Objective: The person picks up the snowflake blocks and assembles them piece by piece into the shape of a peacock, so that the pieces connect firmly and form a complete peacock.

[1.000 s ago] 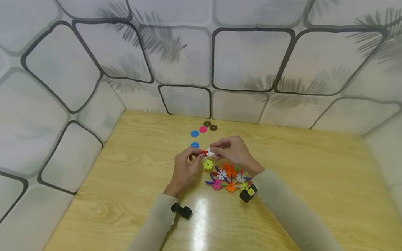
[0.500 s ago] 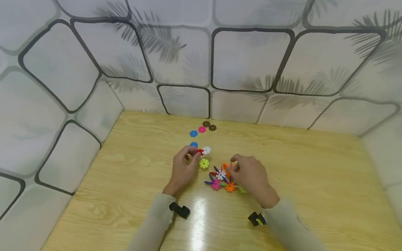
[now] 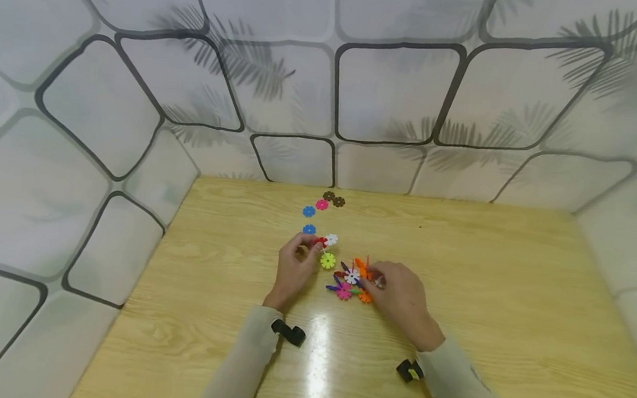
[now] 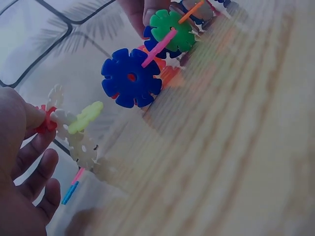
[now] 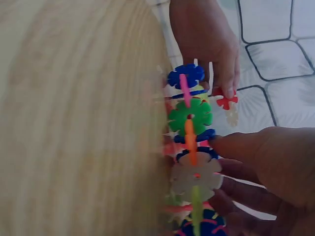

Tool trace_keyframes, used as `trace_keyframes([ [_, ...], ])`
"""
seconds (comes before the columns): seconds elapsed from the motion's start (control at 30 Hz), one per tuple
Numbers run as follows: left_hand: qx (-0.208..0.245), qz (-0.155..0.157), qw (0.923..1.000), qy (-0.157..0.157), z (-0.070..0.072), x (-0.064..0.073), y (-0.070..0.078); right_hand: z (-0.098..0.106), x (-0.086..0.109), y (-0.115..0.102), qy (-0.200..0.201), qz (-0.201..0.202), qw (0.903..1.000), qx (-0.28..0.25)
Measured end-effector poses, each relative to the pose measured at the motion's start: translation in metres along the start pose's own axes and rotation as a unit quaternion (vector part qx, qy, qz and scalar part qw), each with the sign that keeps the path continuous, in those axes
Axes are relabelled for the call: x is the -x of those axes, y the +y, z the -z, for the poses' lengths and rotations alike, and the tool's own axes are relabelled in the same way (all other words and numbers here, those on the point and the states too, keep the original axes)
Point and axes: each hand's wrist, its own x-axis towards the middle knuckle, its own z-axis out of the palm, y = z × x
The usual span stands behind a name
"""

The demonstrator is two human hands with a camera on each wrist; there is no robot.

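My left hand (image 3: pixel 295 267) pinches a red notched disc (image 4: pixel 47 120) between thumb and fingertips. White discs (image 4: pixel 82 147) and a yellow disc (image 4: pixel 86 117) are slotted onto it and stick out to the right. Beside this small cluster, on the table, lies a bigger structure of interlocking discs (image 3: pixel 344 291) in pink, orange, white and purple. My right hand (image 3: pixel 402 295) grips its right end. In the right wrist view, the thumb presses a blue disc (image 5: pixel 197 136) while the other fingers curl behind a pale disc (image 5: pixel 194 176). The hand hides part of the structure in the head view.
Loose discs lie beyond my left hand on the wooden table (image 3: pixel 509 296): two blue discs (image 3: pixel 309 211), a pink disc (image 3: pixel 322 205) and two brown discs (image 3: pixel 339 202). A patterned wall (image 3: pixel 396 94) rises behind the table, with another at the left.
My right hand has left the small cluster's white disc, moved down and right, and taken hold of the bigger structure. My left hand stays nearly in place, holding the red disc.
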Motion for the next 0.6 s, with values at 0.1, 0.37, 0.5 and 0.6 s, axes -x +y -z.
trace_keyframes([
  [0.1, 0.005, 0.007, 1.0, -0.002, 0.0, 0.0, 0.0, -0.007, 0.004, 0.006, 0.028, 0.014, 0.9995, -0.006],
  [0.37, 0.022, 0.024, 0.9995, -0.004, -0.001, -0.001, 0.001, -0.016, 0.01, 0.014, 0.073, 0.041, 0.9963, -0.019],
  [0.5, 0.029, 0.028, 0.9992, -0.005, 0.0, 0.0, 0.0, -0.013, 0.011, 0.013, 0.051, 0.04, 0.9976, -0.025],
  [0.6, 0.029, 0.032, 0.999, -0.007, 0.0, 0.001, -0.001, -0.008, 0.013, 0.012, 0.032, 0.038, 0.9983, -0.03],
])
